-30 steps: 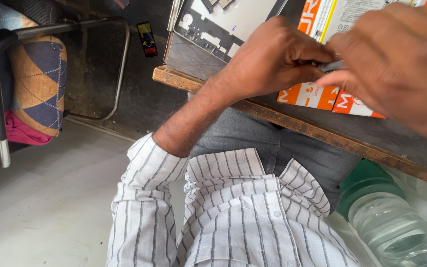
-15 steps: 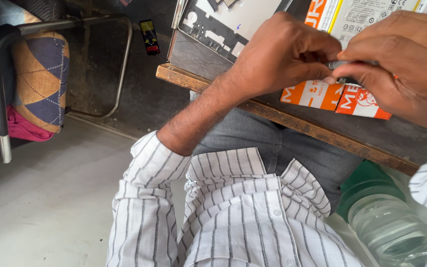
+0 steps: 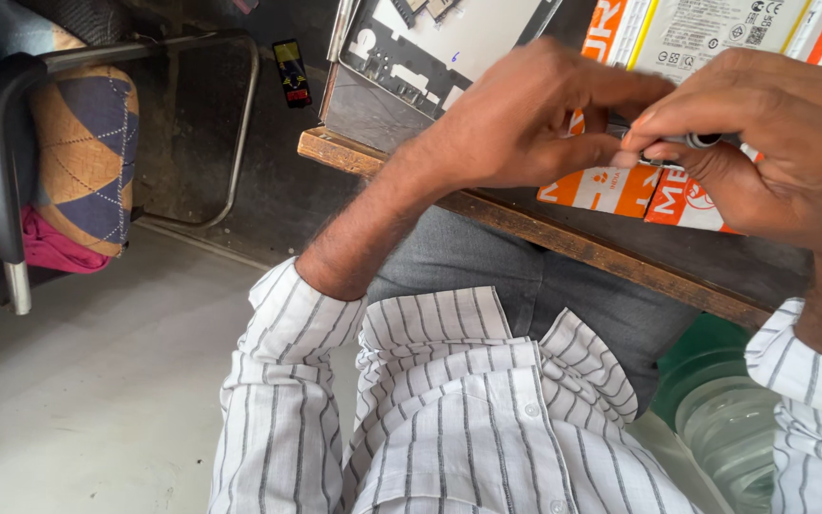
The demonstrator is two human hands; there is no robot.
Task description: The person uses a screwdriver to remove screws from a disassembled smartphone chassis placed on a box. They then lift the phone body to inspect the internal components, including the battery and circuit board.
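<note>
Since half a second ago: hands drawn closer together, fingertips now meeting over the orange-and-white boxes; right hand lowered and rolled slightly toward the left.

Right hand [image 3: 773, 143]: fingers curled, thumb and forefinger pinched on a small metal cylinder [image 3: 701, 141], silvery with a dark end; most of it hidden inside the grip.

Left hand [image 3: 525, 119]: loosely closed, thumb and fingertips brought up to the cylinder's end at 9 o'clock of it; contact with the piece cannot be told, nothing else seen in the grasp.

Cylinder position: between the two hands, at the fingertips, above the boxes, not resting on them.

Orange-and-white boxes [image 3: 620, 186]: flat on the table directly beneath the hands, extending toward 12 o'clock.

Wooden table [image 3: 563, 238]: worn front edge running from 10 o'clock down to 4 o'clock.

Grey panel with cut-outs [image 3: 430, 52]: at 10 o'clock of the hands, on the table corner.

Striped shirt sleeves [image 3: 278, 381]: rolled at the forearms, at 6 to 7 o'clock.

Clear plastic container with green base [image 3: 725, 419]: at 5 o'clock, below the table edge.

Chair with patterned cushion [image 3: 83, 162]: at 9 o'clock, well apart.
</note>
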